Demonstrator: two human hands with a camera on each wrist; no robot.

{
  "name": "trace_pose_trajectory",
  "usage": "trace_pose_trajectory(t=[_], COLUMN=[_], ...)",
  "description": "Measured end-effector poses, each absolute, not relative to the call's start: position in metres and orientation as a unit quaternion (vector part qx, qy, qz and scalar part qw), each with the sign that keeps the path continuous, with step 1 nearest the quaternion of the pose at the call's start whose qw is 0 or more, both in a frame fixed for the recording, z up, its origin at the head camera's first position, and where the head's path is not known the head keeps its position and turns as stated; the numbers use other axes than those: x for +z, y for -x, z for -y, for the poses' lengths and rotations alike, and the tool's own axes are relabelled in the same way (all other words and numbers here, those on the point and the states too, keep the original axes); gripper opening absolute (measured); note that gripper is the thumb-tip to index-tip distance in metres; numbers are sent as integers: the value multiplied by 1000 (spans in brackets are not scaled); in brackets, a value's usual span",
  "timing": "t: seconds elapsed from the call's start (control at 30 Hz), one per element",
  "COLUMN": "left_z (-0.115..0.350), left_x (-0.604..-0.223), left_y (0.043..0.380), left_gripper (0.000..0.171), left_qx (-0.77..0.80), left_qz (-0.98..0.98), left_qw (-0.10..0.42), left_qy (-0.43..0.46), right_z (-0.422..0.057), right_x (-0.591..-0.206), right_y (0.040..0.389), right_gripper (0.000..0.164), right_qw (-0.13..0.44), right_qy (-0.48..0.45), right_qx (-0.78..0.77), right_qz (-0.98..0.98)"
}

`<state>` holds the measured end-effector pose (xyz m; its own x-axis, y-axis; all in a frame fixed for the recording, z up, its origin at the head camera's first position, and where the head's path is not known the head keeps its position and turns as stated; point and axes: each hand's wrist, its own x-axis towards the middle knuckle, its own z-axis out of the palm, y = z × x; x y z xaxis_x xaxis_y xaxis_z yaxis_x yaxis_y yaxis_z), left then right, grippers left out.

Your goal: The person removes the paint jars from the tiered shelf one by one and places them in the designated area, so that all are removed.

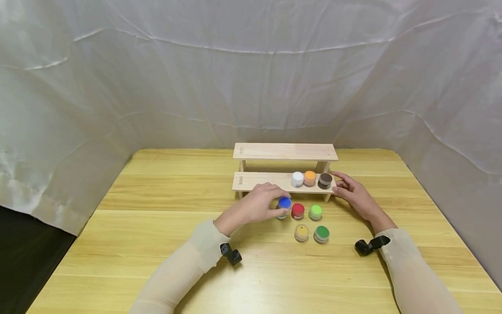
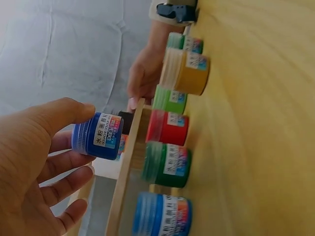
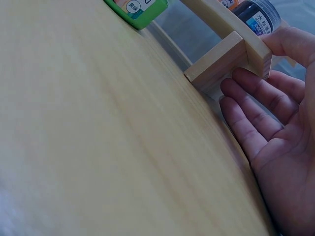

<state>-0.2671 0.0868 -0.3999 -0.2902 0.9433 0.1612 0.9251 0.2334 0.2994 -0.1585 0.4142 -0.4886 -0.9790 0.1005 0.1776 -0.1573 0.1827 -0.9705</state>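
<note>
My left hand point(image 1: 262, 204) pinches a blue paint jar point(image 2: 101, 135) between thumb and fingers, raised off the table in front of the two-tier wooden rack point(image 1: 266, 181). Beneath and beside it on the table stand a red jar point(image 1: 297, 211), a light green jar point(image 1: 315, 212) and, in the left wrist view, a dark green jar point(image 2: 167, 164) and another blue jar point(image 2: 162, 216). My right hand point(image 1: 356, 198) grips the right end of the lower shelf, thumb at its edge, by a dark brown jar point(image 1: 324, 181).
White point(image 1: 297, 179) and orange point(image 1: 310, 178) jars stand on the lower shelf, left of the brown one. Nearer on the table are a yellow jar point(image 1: 301, 233) and a green jar point(image 1: 321, 234). The upper shelf point(image 1: 285, 151) rises behind. Grey cloth point(image 1: 251, 87) hangs around the table.
</note>
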Motion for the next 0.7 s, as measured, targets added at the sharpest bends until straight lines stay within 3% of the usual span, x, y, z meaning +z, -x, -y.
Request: trace_pose_trajectory(t=[0.7], left_z=[-73], left_x=[-424], left_y=[243], left_gripper=[39], left_qx=[125], left_qz=[-765], left_qw=[18], left_qy=[-632], right_z=[-415], right_x=[-489], right_y=[158], right_gripper=[59], right_qw=[89], right_qy=[-14], right_qx=[651], right_qz=[753])
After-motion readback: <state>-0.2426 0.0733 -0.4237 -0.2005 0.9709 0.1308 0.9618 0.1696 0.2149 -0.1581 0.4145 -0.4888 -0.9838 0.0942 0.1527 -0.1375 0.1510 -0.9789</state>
